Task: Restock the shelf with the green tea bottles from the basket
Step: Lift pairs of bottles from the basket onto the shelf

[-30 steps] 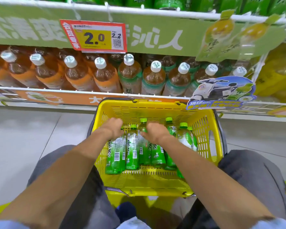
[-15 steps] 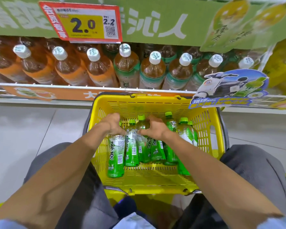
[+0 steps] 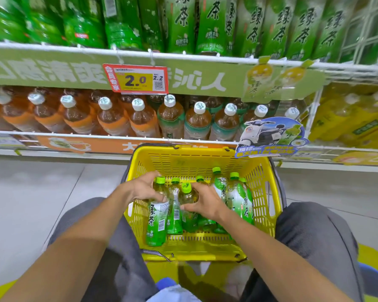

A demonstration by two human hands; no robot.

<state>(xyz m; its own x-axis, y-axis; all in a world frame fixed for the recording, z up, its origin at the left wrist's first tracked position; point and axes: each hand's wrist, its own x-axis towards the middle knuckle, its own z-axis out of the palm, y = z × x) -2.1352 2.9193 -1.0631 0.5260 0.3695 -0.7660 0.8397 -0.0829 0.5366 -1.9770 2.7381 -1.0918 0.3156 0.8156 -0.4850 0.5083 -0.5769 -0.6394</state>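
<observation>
Left hand [image 3: 143, 189]: grip now sits on the shoulder of the leftmost green-labelled clear plastic tea bottle [image 3: 156, 221] instead of over its top. Its bright green screw cap [image 3: 160, 180], covered 1.0 s ago, shows beyond the fingers. The bottle's base lies closer to the near wall of the yellow slotted plastic basket [image 3: 264, 192].

Right hand [image 3: 205, 203]: shifted down to the shoulder of the second tea bottle [image 3: 187, 199]. That bottle's top is now exposed and tilts left.

View pitched up: the far upper-shelf row of tall green bottles [image 3: 205, 25] has entered the frame.
</observation>
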